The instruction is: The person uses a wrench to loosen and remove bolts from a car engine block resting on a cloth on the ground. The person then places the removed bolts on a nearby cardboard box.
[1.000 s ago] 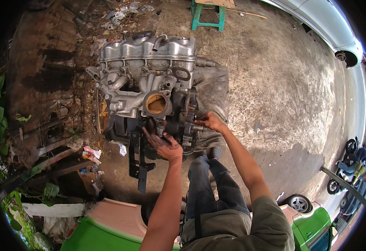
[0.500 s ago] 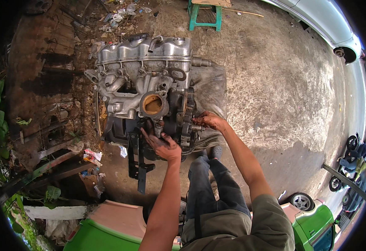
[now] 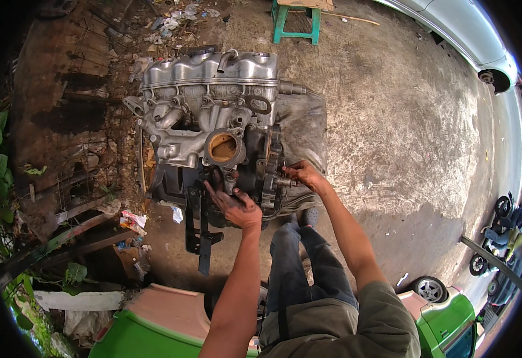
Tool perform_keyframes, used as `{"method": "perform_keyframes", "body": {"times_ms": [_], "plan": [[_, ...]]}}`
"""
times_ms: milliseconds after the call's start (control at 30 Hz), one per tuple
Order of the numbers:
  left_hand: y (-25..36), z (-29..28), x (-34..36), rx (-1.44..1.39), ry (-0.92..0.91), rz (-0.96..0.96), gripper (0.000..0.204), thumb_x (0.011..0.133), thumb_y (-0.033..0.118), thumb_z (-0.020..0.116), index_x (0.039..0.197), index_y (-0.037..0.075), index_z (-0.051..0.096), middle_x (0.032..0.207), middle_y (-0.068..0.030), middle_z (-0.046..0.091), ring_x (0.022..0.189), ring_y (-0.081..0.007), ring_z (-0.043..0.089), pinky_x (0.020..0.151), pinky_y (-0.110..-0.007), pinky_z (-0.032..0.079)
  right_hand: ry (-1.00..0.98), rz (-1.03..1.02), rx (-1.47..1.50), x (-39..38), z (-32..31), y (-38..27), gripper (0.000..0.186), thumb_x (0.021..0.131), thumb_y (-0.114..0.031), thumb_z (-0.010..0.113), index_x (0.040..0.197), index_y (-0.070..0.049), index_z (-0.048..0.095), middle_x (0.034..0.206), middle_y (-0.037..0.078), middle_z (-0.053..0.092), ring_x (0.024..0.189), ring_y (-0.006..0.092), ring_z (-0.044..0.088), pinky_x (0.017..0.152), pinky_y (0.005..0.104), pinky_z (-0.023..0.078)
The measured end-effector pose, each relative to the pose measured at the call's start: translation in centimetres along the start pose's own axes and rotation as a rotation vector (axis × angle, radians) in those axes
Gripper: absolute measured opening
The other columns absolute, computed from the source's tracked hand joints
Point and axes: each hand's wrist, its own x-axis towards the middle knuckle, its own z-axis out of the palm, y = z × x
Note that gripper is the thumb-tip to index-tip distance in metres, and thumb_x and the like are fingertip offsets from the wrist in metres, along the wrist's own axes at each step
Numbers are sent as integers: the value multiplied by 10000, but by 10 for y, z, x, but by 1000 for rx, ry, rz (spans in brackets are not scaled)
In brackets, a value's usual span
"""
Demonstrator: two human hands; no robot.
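A bare metal car engine (image 3: pixel 210 74) with a ribbed silver top cover stands in front of me. Its round intake opening (image 3: pixel 224 147) shows a brownish inside. My left hand (image 3: pixel 240 207), dark with grease, is against the engine just below that opening, thumb and fingers spread apart. Close to it, a black metal bracket (image 3: pixel 204 238) hangs down from the engine's lower side. At the engine's right end, my right hand (image 3: pixel 305 175) has its fingers pinched together beside a short metal shaft (image 3: pixel 285 182). What lies between those fingertips is too small to make out.
A grey cloth-like sheet (image 3: pixel 302 128) lies under the engine's right side. A green stool (image 3: pixel 296 24) stands beyond on concrete. Litter and old boards (image 3: pixel 76 107) lie at left. Behind my legs is a green car body (image 3: pixel 147 334); a pale car (image 3: pixel 470 30) is at far right.
The engine, stool and both hands appear slightly farther right in the view. My right hand keeps its pinch by the shaft, and my left hand stays spread below the intake opening.
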Motion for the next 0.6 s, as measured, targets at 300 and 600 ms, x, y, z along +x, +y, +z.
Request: {"method": "perform_keyframes", "body": {"times_ms": [300, 600], "plan": [[0, -2, 0, 8, -20, -3, 622, 1042, 414, 330, 1403, -86, 413, 1555, -276, 319, 1405, -463, 356, 1129, -546, 316, -61, -320, -333, 16, -6, 26, 436, 931, -357, 708, 1067, 57, 700, 920, 207, 712, 836, 241, 654, 784, 374, 507], [-1, 0, -2, -11, -9, -45, 635, 1041, 458, 325, 1417, -42, 434, 1533, -290, 338, 1394, -468, 367, 1122, -560, 315, 84, -417, -633, 15, 4, 19, 369, 932, -325, 707, 1083, 12, 711, 1026, 250, 699, 968, 395, 674, 824, 418, 520]]}}
